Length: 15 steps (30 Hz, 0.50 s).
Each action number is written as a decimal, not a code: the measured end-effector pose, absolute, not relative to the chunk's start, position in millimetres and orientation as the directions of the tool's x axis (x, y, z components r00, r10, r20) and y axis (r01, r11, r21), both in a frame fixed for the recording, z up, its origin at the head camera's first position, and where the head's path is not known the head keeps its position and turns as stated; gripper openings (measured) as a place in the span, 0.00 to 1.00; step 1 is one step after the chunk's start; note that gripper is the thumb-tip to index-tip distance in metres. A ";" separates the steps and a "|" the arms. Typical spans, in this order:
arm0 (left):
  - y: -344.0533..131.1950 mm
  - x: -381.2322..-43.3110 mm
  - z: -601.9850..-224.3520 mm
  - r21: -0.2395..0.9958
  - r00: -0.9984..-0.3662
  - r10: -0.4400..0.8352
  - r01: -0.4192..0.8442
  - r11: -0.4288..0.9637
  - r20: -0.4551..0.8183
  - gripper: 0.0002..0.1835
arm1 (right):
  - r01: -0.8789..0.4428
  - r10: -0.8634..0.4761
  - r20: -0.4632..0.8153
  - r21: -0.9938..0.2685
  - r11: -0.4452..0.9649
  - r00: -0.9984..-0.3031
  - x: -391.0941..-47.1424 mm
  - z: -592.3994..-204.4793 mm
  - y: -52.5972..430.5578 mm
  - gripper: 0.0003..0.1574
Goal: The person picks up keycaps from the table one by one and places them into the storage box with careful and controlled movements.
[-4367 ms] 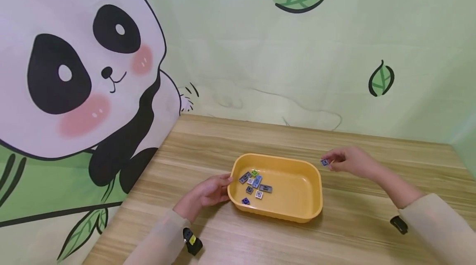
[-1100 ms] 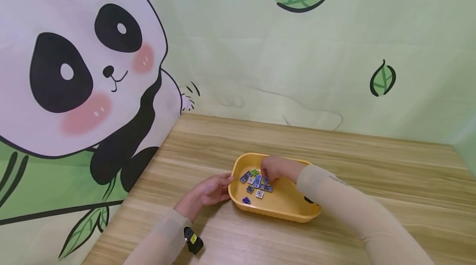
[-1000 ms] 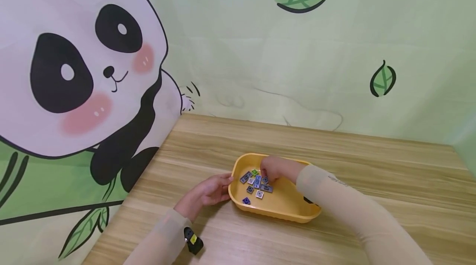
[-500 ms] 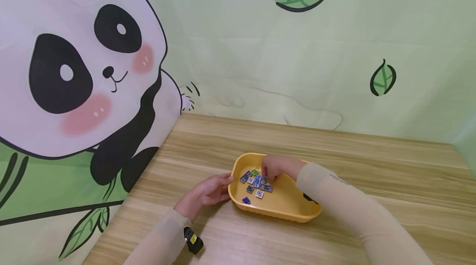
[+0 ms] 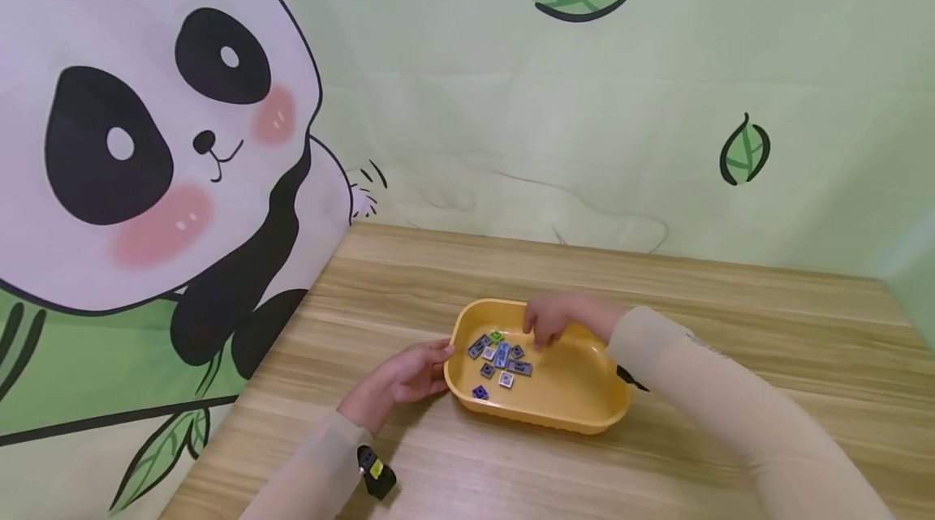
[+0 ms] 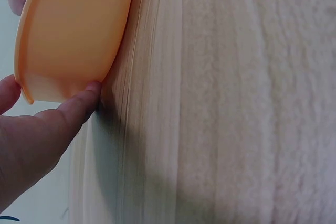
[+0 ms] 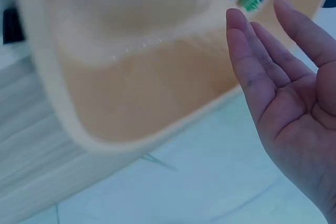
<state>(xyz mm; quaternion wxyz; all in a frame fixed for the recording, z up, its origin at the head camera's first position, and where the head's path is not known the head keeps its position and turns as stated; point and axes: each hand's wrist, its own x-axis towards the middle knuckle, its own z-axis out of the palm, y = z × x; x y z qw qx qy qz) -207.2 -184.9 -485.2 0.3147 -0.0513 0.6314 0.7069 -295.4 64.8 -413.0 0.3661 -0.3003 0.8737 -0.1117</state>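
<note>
A yellow plastic tub (image 5: 584, 428) stands on the wooden table. My left hand (image 5: 416, 374) holds its left end; in the left wrist view, the thumb is at the rim and a finger lies against the outer wall. My right hand (image 5: 553, 317) hovers over the tub's back side, fingers parted and nothing between them in the right wrist view. Small plastic pieces like building-block plates lie in the tub's left half: a grey-blue square (image 5: 517, 351), a light blue rectangle (image 5: 501, 355), a lime green piece (image 5: 497, 337), a dark blue square (image 5: 480, 393), plus several grey and white ones.
The wooden table (image 5: 409, 277) meets a pale green printed backdrop (image 5: 453, 98) at the back. A panda picture (image 5: 183, 139) covers the left side. Each sleeve carries a black wrist device, such as the left one (image 5: 376, 473).
The right hand brought a small grey-blue square piece from right of the tub and let it go among the others. It has since risen back and to the right. The left hand stays put.
</note>
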 end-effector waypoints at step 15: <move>-184.9 -207.2 -486.3 0.859 -0.795 0.379 -0.511 0.000 -0.473 0.33 | -0.436 -0.697 -0.375 -0.576 0.692 -0.611 -269.2 -366.0 119.0 0.23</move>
